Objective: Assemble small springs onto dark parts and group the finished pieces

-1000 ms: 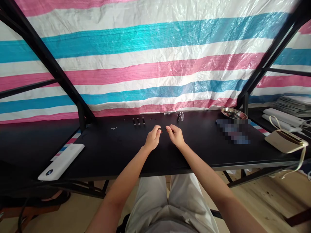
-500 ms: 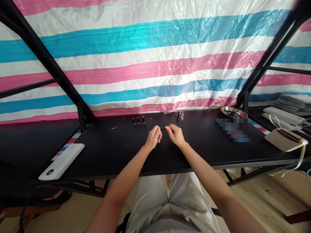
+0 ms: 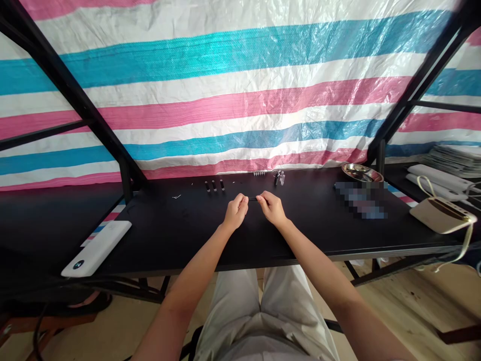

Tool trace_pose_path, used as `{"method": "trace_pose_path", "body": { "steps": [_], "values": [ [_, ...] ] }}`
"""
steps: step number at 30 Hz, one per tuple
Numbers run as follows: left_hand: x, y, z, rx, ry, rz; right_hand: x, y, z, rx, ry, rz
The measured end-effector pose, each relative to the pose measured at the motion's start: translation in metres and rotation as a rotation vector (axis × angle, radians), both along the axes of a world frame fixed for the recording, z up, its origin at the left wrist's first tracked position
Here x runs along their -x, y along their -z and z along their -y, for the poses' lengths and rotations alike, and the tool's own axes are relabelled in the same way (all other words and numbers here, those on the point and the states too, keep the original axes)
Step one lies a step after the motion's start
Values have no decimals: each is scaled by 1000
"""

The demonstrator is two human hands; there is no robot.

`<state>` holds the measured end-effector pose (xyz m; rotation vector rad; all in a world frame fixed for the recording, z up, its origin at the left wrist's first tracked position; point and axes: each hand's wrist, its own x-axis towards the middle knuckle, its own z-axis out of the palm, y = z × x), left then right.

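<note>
Above the black table (image 3: 158,235), my left hand (image 3: 236,211) and my right hand (image 3: 272,206) face each other a short gap apart. Both are closed in a pinch on the ends of a thin dark rod-like piece (image 3: 253,199), whose kind is too small to tell. Beyond my left hand stand several small black cylinders (image 3: 214,186) with lighter ends. Past my right hand lie a black and clear small part (image 3: 278,178) and a row of small metal coils (image 3: 259,174).
A white power bank (image 3: 98,248) lies at the left. On the right are a round metal dish (image 3: 362,174), a blurred-out patch (image 3: 361,200) and a cream device (image 3: 439,215) with a strap. Black frame posts (image 3: 379,150) and a striped tarp (image 3: 240,95) stand behind.
Both hands stay pinched on the dark piece. My left fingers have curled in more closely, and the view has shifted very slightly.
</note>
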<state>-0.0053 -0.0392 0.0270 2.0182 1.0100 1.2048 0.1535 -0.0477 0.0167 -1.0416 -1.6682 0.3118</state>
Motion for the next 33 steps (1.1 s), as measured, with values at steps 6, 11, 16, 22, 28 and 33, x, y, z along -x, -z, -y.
{"method": "trace_pose_path", "body": {
  "steps": [6,11,16,22,28,33],
  "values": [
    [0,9,-5,-25,-14,-29,-1,-1,0,11,22,-9],
    [0,8,-5,-107,-73,-118,0,-2,2,5,31,16],
    [0,6,-3,-143,-110,-113,2,-2,2,-5,19,19],
    [-2,3,-2,-68,-97,-63,3,-2,3,-9,16,7],
    [-5,0,-1,95,-40,55,3,-2,4,-2,20,3],
    [-5,-1,-2,211,7,143,3,-1,3,-19,15,13]
  ]
}}
